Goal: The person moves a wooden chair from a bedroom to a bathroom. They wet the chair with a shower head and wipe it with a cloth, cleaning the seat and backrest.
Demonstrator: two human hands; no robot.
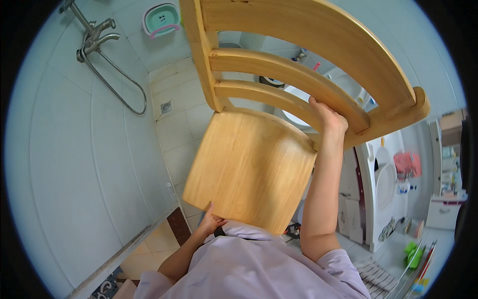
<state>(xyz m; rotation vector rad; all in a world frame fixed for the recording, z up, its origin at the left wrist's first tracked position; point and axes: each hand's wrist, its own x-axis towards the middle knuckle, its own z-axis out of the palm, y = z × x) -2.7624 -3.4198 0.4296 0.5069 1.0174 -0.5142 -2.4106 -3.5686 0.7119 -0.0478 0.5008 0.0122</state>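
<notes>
A light wooden chair is held up against my body, its seat facing me and its slatted backrest rising away. My left hand grips the front edge of the seat, thumb on top and fingers curled below. Farther up, my right hand is closed around a lower slat of the backrest, near its right post. Its fingers are partly hidden behind the wood. The chair's legs are out of sight under the seat.
Left, a tiled wall carries a shower mixer with a hose. A green basin hangs ahead, above a floor drain. At right stand a washbasin cabinet and a pink item. A brown threshold lies lower left.
</notes>
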